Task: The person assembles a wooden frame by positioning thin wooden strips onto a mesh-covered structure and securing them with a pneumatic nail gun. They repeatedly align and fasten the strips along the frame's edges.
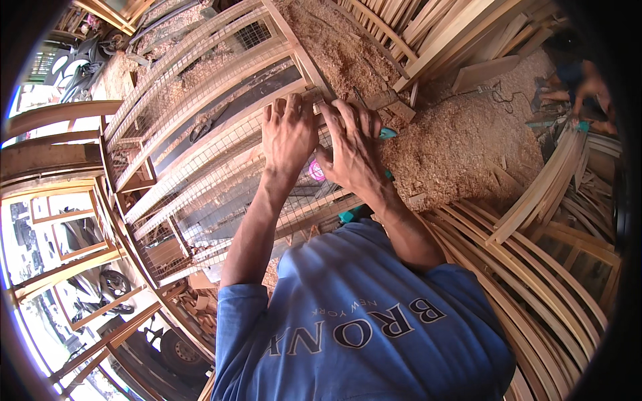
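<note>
Head view: nearest you, a pink object [315, 172] shows between your wrists. Your left hand [287, 132] and right hand [351, 144] press flat, fingers spread, holding nothing, on the mesh-covered wooden frame [221, 157]. You seem to be seating mesh against the far rail [304, 63]; next, keep it taut.

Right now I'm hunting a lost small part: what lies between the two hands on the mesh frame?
In the head view, a small pink object shows in the gap between the left hand and right hand, against the wire mesh.
</note>
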{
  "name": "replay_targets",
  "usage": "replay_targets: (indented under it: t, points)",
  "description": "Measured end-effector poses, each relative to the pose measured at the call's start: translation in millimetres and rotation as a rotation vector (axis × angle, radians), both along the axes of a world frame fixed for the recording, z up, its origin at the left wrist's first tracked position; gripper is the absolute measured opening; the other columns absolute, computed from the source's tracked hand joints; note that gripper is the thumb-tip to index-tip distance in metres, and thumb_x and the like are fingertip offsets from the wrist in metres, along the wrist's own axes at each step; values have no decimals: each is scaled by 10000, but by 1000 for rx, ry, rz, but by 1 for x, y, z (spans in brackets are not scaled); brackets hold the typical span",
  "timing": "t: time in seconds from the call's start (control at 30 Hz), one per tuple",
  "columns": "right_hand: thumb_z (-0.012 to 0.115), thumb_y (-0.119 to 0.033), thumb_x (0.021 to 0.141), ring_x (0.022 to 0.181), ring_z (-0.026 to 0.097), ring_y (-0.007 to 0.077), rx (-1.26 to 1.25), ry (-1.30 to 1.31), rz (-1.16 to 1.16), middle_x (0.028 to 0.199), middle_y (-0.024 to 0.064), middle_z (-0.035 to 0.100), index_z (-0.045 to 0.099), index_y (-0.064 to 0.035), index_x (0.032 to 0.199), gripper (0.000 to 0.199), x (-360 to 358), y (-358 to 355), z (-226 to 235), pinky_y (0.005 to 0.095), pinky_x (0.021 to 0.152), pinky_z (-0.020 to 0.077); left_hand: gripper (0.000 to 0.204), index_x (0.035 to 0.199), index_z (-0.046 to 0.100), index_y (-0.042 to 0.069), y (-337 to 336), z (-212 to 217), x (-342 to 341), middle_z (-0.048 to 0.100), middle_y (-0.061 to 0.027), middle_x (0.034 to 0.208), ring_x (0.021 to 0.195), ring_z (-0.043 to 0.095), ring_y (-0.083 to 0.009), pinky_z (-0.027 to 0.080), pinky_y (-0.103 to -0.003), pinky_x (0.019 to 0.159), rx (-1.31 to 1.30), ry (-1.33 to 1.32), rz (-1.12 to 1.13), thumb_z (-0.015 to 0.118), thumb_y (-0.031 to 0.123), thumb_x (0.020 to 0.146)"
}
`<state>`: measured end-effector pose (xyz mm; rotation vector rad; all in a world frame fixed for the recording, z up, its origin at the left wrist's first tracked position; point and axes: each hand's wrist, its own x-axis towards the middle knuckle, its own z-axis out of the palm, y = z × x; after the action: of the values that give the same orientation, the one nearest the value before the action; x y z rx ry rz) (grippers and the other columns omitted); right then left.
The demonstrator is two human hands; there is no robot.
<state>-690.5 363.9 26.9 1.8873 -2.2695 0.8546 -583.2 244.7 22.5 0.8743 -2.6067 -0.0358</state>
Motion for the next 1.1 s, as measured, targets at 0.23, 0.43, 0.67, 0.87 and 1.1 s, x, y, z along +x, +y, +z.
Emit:
replay_targets:
  t: [0.23, 0.43, 0.67, 0.87, 1.1]
  points:
    - [726, -29, 873, 1032, 678, 283, -48, -264, 72, 1145, 111, 647, 680, -66, 1172, 304, -35, 12, -1, 411, 921, 584, 637, 1404, 583, 54, 10, 10, 1, 672, -172, 1222, 1115, 652, -333, 408, -535, 1061, 9, -94, 61, 741, 354, 865]
    - [719, -70, 916, 895, 702, 248, 89, -194, -315, 1019, 104, 712, 721, -36, 1145, 232, -93, 79, 67, 352, 804, 572, 1026, 1549, 369, -1, 18, 32, 6, 568, -252, 1378, 1377, 481, -390, 154, -630, 1219, 218, -82, -4, 717, 632, 820]
    - [672, -150, 979, 737, 653, 111, 113, -680, -473, 835, 46, 721, 724, -74, 1121, 169, -57, 124, 79, 276, 628, 532, 1460, 1571, 302, 18, 44, 38, 23, 299, -287, 1616, 1557, 185, -401, 25, -612, 1255, 366, -160, -48, 842, 809, 469]
    - [606, -195, 1046, 765, 604, 105, -16, -1081, -235, 968, 64, 705, 548, -42, 1228, 245, -9, 101, 2, 263, 687, 506, 1379, 1567, 325, 87, 53, 31, 23, 201, -309, 1651, 1565, 122, -437, 18, -598, 1261, 421, -105, -56, 919, 692, 479]
    - [617, -187, 1046, 773, 467, 79, -167, -1420, -230, 811, -24, 513, 590, -49, 1065, 142, -13, 77, -29, 255, 742, 408, 1258, 1557, 404, 178, 66, 26, 26, 255, -247, 1604, 1481, 203, -496, 162, -641, 1200, 362, -98, -19, 897, 690, 519]
